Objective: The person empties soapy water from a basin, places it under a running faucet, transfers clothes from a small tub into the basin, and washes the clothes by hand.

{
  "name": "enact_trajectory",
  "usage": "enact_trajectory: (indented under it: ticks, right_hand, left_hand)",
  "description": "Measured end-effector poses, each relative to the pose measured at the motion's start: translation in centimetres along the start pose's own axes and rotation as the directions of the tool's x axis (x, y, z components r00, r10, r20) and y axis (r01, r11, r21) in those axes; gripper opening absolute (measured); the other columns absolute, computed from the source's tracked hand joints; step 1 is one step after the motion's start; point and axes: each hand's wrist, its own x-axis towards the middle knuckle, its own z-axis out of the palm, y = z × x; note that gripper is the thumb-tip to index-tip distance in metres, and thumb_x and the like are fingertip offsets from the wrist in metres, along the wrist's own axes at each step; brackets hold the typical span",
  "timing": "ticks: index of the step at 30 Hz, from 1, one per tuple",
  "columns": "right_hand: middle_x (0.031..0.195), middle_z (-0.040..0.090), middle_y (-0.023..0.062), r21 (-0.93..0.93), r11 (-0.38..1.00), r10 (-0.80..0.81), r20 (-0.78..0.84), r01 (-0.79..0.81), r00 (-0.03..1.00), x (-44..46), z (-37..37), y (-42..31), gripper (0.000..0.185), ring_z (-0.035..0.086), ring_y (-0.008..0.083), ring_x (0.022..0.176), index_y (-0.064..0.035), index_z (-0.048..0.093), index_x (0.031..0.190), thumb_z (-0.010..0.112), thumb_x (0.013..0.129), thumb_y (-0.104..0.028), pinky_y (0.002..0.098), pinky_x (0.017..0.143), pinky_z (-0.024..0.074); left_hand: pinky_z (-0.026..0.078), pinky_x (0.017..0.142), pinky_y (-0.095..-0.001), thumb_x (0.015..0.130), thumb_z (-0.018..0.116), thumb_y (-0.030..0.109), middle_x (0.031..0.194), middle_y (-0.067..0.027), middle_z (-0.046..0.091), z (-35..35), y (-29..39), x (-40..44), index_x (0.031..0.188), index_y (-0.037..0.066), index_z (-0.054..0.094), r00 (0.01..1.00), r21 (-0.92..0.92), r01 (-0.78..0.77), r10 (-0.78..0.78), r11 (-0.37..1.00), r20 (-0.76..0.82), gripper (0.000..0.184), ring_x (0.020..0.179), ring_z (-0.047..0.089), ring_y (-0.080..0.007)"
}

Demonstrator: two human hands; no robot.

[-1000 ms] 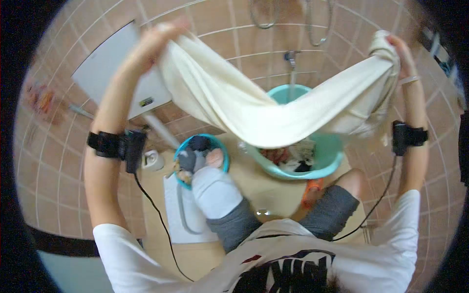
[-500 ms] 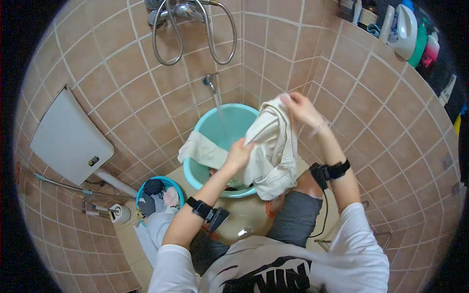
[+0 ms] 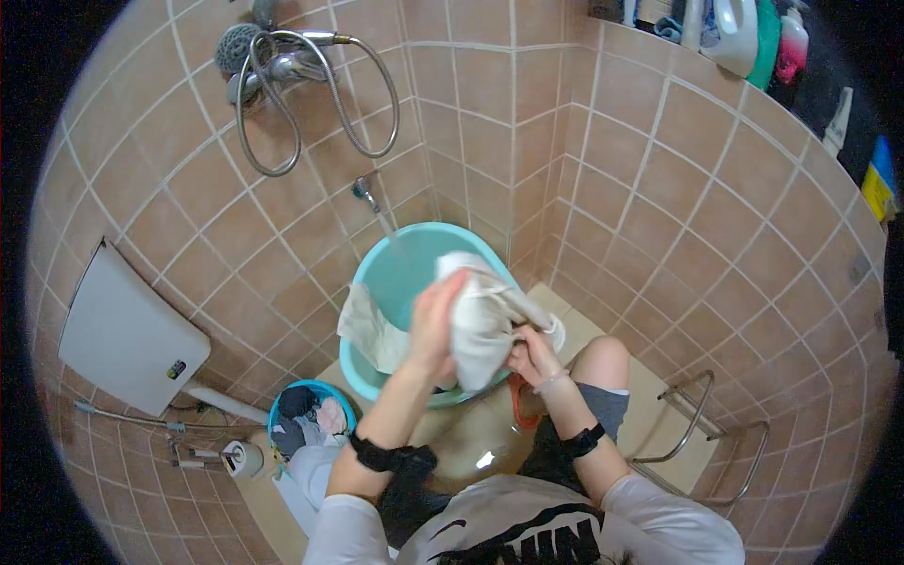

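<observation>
A bunched cream-coloured garment (image 3: 485,330) is held over the front right of a turquoise basin (image 3: 348,363). My left hand (image 3: 433,325) grips its left side, fingers long against the fabric and slightly blurred. On the lower right, the fingers of my right hand (image 3: 535,353) pinch a fold of it. Which kind of garment it is, I cannot tell. Off-white cloth (image 3: 370,330) drapes over the basin's left rim; whether it joins the held garment is hidden. Water runs from a wall tap (image 3: 365,190) into the basin.
A smaller blue tub (image 3: 350,405) of dark, grey and pink clothes stands on the left. Nearby are a toilet paper roll (image 3: 245,459) and a white wall panel (image 3: 137,325). Shower hose (image 3: 391,122) loops above. Metal rails (image 3: 702,414) are at right; bottles (image 3: 734,38) line the upper-right ledge.
Both hands have come lower, the right one most. The garment, spread between them before, is now gathered into a bunch nearer the basin. The camera view has shifted.
</observation>
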Motion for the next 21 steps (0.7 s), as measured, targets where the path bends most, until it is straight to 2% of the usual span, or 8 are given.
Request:
enact_trajectory:
  ticks: [1,6,8,10,12,14,16,21]
  right_hand:
    - [0.102,0.056,0.0164,-0.35,0.93,-0.3,-0.558,0.108,0.774,0.5,8.6,0.1,0.033,0.058,0.0276,0.091,-0.001,0.047,0.111,0.046,0.079,-0.007,0.0398,0.082,0.0494]
    - [0.095,0.056,0.0131,-0.05,0.924,-0.359,-0.454,0.379,0.816,-0.4,16.9,-6.2,0.04,0.058,0.025,0.082,-0.0004,0.051,0.103,0.042,0.064,0.007,0.0386,0.074,0.0482]
    - [0.094,0.057,0.0124,-0.086,0.956,-0.292,-0.417,0.282,0.861,-0.5,20.4,-8.6,0.041,0.058,0.0237,0.081,0.0004,0.051,0.104,0.042,0.064,0.006,0.0373,0.074,0.0482]
    - [0.094,0.057,0.0117,-0.131,0.973,-0.227,-0.383,0.191,0.895,0.1,20.3,-8.5,0.042,0.057,0.0225,0.08,0.0011,0.051,0.105,0.042,0.064,0.006,0.0361,0.073,0.0482]
    - [0.091,0.057,0.0103,-0.546,0.837,-0.161,-0.212,0.019,0.964,2.8,18.1,-6.4,0.04,0.057,0.021,0.079,0.0,0.051,0.106,0.042,0.067,0.004,0.0349,0.072,0.0479]
    - [0.091,0.057,0.0053,-0.627,0.777,-0.127,-0.25,-0.06,0.96,5.1,18.0,-2.0,0.041,0.057,0.0126,0.075,0.0005,0.048,0.108,0.041,0.068,0.006,0.0258,0.064,0.0482]
    - [0.094,0.057,0.0073,-0.795,0.593,-0.097,-0.228,-0.128,0.969,6.4,18.9,2.0,0.041,0.057,0.0146,0.08,0.0018,0.048,0.109,0.041,0.07,0.004,0.0269,0.067,0.0484]
    - [0.102,0.056,0.0182,-0.985,0.082,0.052,0.156,0.152,0.986,4.0,24.4,9.2,0.045,0.056,0.0249,0.092,0.0065,0.041,0.117,0.047,0.073,-0.003,0.0329,0.082,0.0438]
  left_hand:
    - [0.046,0.07,-0.0279,0.085,0.054,0.026,0.088,-0.0068,0.06,-2.5,-0.1,0.8,0.099,0.001,0.058,1.0,-0.07,0.006,-0.008,0.998,-0.023,0.029,0.078,0.057,-0.0145]
    - [0.048,0.076,-0.0331,0.082,0.056,0.029,0.1,-0.0145,0.061,-15.1,1.1,2.9,0.099,-0.002,0.059,0.968,-0.108,-0.025,-0.003,0.994,-0.25,0.035,0.089,0.061,-0.0221]
    - [0.048,0.076,-0.0335,0.081,0.058,0.029,0.097,-0.016,0.062,-22.4,-1.7,3.8,0.101,-0.004,0.057,0.914,0.299,0.229,-0.099,0.926,-0.394,0.039,0.088,0.061,-0.0237]
    - [0.048,0.076,-0.0322,0.081,0.058,0.027,0.092,-0.0137,0.064,-21.8,-2.3,1.9,0.097,-0.007,0.058,0.937,0.917,0.348,-0.111,0.197,-0.331,0.038,0.088,0.061,-0.0221]
    - [0.047,0.077,-0.0303,0.077,0.062,0.028,0.087,-0.0127,0.064,-24.1,-9.2,1.8,0.09,-0.006,0.061,0.992,0.976,0.006,0.125,0.218,-0.034,0.036,0.088,0.061,-0.0214]
    - [0.046,0.078,-0.0302,0.078,0.062,0.024,0.089,-0.0125,0.063,-17.0,-7.7,0.0,0.09,-0.004,0.063,0.995,0.66,-0.012,-0.057,0.751,0.082,0.03,0.084,0.06,-0.0214]
    - [0.044,0.076,-0.0266,0.082,0.056,0.021,0.087,-0.0088,0.062,-12.7,-8.0,-1.0,0.095,0.0,0.061,0.968,0.37,0.041,-0.128,0.928,0.215,0.025,0.081,0.057,-0.0162]
    - [0.044,0.076,-0.0274,0.084,0.054,0.019,0.091,-0.0089,0.06,-10.9,-10.4,-1.1,0.1,0.001,0.057,0.988,0.503,-0.15,0.115,0.851,0.101,0.025,0.083,0.056,-0.0163]
